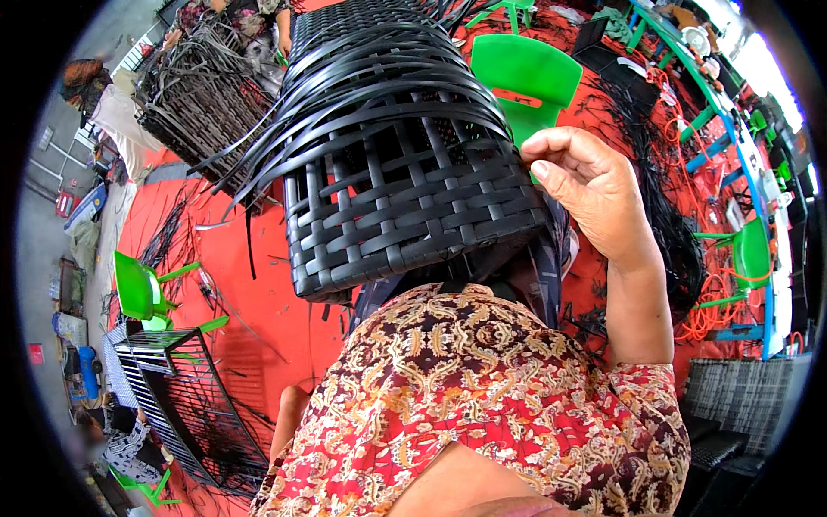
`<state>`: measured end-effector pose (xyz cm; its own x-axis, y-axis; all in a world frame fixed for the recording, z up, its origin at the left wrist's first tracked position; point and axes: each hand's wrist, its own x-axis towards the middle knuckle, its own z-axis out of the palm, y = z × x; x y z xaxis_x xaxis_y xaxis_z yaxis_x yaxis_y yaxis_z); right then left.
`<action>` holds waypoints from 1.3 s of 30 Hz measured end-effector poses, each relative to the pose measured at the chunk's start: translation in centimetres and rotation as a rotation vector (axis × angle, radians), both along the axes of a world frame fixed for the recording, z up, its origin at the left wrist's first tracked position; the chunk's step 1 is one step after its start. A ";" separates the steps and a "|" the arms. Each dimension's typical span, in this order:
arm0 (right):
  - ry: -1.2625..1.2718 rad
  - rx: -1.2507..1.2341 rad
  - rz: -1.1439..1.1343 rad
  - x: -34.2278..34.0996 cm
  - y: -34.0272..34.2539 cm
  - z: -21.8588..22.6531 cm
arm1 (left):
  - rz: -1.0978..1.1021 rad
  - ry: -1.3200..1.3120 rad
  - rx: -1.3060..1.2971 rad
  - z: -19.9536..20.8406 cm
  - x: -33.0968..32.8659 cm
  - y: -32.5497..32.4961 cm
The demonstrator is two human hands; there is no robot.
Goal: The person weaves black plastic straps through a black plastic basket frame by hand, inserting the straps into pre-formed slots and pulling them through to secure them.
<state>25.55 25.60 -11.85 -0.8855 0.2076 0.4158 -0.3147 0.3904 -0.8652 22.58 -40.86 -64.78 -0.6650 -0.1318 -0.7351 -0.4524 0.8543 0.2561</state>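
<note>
A black woven wicker furniture piece (418,233) rests across my lap, its near end covered by a basket weave of flat plastic strips. Long loose black strips (370,82) drape over its top and trail off to the left. My right hand (594,185) is at the right edge of the weave, thumb and forefinger curled toward each other in a pinch. Whether a strip lies between those fingertips, I cannot make out. Of my left arm only a bit of skin shows at the lower left; the left hand is out of sight.
A green chair (527,77) stands just beyond the weave. At left are another green chair (138,289) and a slatted black frame (194,405). Other people work at far left beside a woven piece (202,103). Strip scraps litter the red floor (267,319); a blue-green table frame (732,129) stands right.
</note>
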 end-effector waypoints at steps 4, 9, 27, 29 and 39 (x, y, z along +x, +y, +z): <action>-0.055 -0.110 0.043 -0.6 0.2 -0.2 | -0.063 0.115 -0.030 0.1 -2.0 -0.5; -0.097 -0.075 0.023 -0.7 1.0 -1.3 | 0.112 0.469 0.391 21.3 -11.2 11.7; -0.071 -0.169 0.419 -5.8 0.1 -0.8 | -1.367 1.214 0.340 60.8 -11.3 44.3; -0.009 -0.112 0.351 -5.6 -0.3 -1.2 | -1.357 1.171 0.320 61.0 -11.0 44.8; 0.701 0.506 -0.325 -5.1 -2.6 -3.8 | -1.452 1.629 0.230 59.3 -10.2 46.5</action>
<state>20.48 23.00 -15.65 -0.3268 0.0489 0.9438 -0.5113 0.8307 -0.2201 12.37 5.59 -5.45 -0.0727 0.8717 0.4846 0.9465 0.2134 -0.2419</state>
